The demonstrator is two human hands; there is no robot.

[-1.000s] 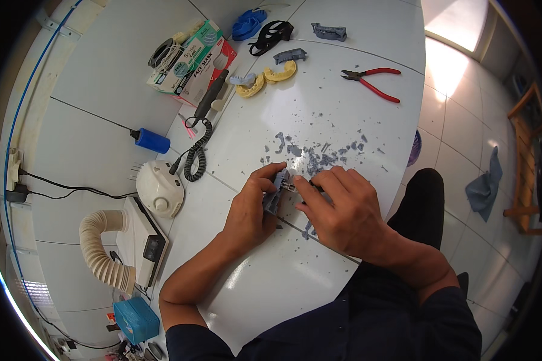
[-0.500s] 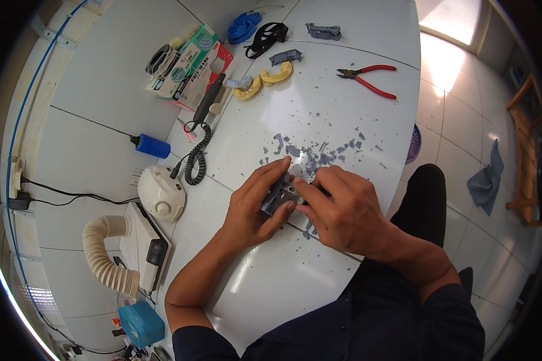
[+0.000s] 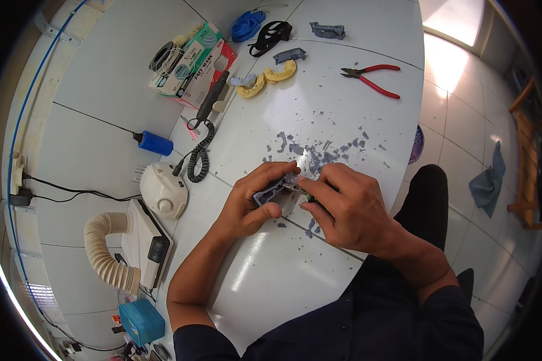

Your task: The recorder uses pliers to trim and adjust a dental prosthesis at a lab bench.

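My left hand (image 3: 244,204) grips a grey resin dental piece (image 3: 268,194), its thumb below and its fingers along the upper side. Closed around a small metal-tipped tool (image 3: 291,187), my right hand (image 3: 358,207) holds the tip against the piece's right end. Most of the tool is hidden in the palm, so its exact kind cannot be made out. Just beyond both hands lie many broken grey scraps (image 3: 319,159) on the white tiled bench (image 3: 223,147).
Red-handled side cutters (image 3: 373,78) lie at the far right. Yellow dental models (image 3: 280,71) and another grey piece (image 3: 327,30) rest at the back. On the left are a dark handpiece (image 3: 212,96) with coiled cord, a white control unit (image 3: 164,191) and a ribbed hose (image 3: 99,249).
The grey piece has turned in my left hand, showing more of its hollow side. My left thumb has shifted left and down, off its lower end. The view has moved slightly.
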